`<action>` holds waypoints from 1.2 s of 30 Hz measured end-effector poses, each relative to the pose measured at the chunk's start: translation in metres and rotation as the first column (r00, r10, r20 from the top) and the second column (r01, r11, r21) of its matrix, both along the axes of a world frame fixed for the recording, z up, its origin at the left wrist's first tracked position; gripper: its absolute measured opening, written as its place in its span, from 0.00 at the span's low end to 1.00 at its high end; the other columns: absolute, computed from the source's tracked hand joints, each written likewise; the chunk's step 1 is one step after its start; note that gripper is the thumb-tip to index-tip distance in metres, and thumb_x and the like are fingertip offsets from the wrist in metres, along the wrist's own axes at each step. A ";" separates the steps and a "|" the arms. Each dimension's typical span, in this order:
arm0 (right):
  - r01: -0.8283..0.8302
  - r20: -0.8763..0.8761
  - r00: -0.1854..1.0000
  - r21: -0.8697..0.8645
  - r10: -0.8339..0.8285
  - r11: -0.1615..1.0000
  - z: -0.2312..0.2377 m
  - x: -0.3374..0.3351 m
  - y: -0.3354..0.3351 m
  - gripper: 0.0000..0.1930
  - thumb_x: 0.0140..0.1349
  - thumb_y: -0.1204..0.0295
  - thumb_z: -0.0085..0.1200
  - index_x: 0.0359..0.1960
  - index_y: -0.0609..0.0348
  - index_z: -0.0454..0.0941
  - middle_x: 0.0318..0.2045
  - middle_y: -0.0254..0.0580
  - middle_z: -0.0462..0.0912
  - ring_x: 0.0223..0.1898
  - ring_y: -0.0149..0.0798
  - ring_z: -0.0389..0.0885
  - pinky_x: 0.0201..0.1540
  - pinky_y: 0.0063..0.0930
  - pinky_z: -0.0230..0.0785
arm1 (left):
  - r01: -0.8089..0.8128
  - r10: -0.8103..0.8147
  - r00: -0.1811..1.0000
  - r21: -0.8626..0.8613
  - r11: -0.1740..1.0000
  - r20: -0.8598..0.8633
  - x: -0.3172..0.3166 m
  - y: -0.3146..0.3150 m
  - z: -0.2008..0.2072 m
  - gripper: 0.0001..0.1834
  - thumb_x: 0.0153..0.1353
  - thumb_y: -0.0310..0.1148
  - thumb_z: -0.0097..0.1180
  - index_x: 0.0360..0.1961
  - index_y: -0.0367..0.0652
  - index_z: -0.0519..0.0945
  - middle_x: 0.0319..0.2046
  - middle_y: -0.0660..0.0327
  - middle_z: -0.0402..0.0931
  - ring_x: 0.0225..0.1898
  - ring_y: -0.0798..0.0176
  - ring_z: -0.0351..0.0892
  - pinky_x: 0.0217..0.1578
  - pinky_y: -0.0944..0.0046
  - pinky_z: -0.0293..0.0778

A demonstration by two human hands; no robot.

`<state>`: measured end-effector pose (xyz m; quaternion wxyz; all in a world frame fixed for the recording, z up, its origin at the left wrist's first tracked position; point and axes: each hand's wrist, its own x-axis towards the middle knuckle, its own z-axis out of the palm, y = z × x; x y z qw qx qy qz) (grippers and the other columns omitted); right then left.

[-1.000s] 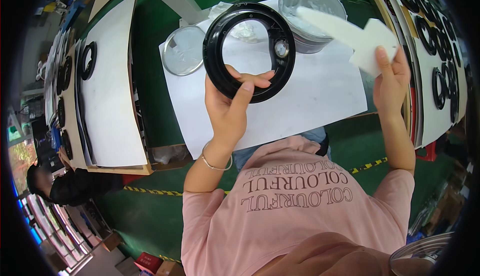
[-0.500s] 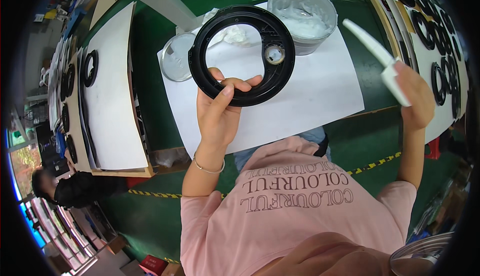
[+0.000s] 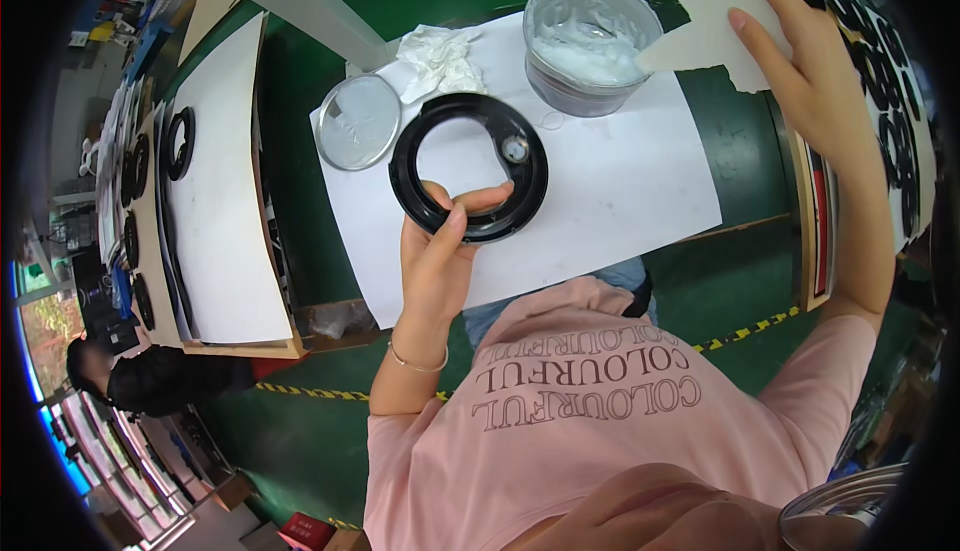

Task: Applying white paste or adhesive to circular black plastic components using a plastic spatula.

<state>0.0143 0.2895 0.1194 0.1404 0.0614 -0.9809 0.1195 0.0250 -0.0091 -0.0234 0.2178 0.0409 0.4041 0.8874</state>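
Note:
My left hand [image 3: 437, 261] grips the lower rim of a black plastic ring [image 3: 534, 183], thumb in front and fingers through its opening. A small round hole piece sits at the ring's upper right. In my right hand [image 3: 822, 76] is a flat white scraper [image 3: 708, 33]. Its narrow tip meets the right rim of a clear tub [image 3: 572, 93] that holds whitish grease [image 3: 590, 51]; whether the tip dips into the grease I cannot tell. White paper [image 3: 620, 181] lies beneath the ring and tub.
Left of the tub lie a crumpled white tissue [image 3: 440, 61] and a round clear lid [image 3: 358, 123]. Boards with black rings stand at the left [image 3: 225, 211] and right [image 3: 880, 71]. A grey post [image 3: 290, 1] slants in from the top. Someone in black [image 3: 160, 381] is at far left.
My right hand has swung up and forward, bringing the scraper to the tub's rim and showing its broad face. The ring in my left hand has dropped lower, toward the paper.

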 end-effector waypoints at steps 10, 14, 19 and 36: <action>0.033 0.145 0.989 -0.197 -0.004 0.980 0.009 -0.016 -0.034 0.13 0.53 0.79 0.41 0.42 0.67 0.66 0.30 0.47 0.74 0.31 0.38 0.75 0.35 0.27 0.67 | 0.133 -0.120 0.989 -0.150 0.980 0.090 0.004 -0.023 -0.002 0.13 0.58 0.34 0.42 0.35 0.34 0.69 0.40 0.40 0.71 0.46 0.47 0.71 0.47 0.53 0.68; 0.290 0.296 0.947 -0.621 -0.124 0.728 0.018 -0.021 -0.023 0.13 0.53 0.80 0.42 0.42 0.66 0.67 0.34 0.42 0.74 0.36 0.34 0.74 0.40 0.23 0.67 | 0.212 -0.193 0.975 -0.208 0.955 0.109 -0.001 -0.033 -0.001 0.15 0.54 0.27 0.40 0.42 0.31 0.68 0.40 0.40 0.72 0.45 0.48 0.73 0.45 0.53 0.70; 0.136 0.009 0.984 -0.684 -0.178 0.717 0.000 -0.020 -0.033 0.14 0.53 0.78 0.42 0.43 0.63 0.68 0.30 0.44 0.75 0.30 0.38 0.77 0.35 0.28 0.70 | 0.122 -0.106 0.978 -0.080 0.989 0.178 0.001 -0.037 0.010 0.21 0.52 0.23 0.37 0.50 0.36 0.60 0.39 0.38 0.71 0.47 0.42 0.70 0.47 0.50 0.69; -0.376 -0.073 0.847 0.617 0.526 0.691 -0.063 0.057 -0.021 0.13 0.49 0.78 0.49 0.40 0.58 0.72 0.38 0.53 0.76 0.37 0.47 0.78 0.33 0.29 0.72 | 0.111 -0.129 0.985 0.151 0.982 0.116 -0.018 -0.009 0.024 0.11 0.59 0.27 0.34 0.44 0.45 0.61 0.26 0.49 0.72 0.43 0.41 0.72 0.43 0.52 0.70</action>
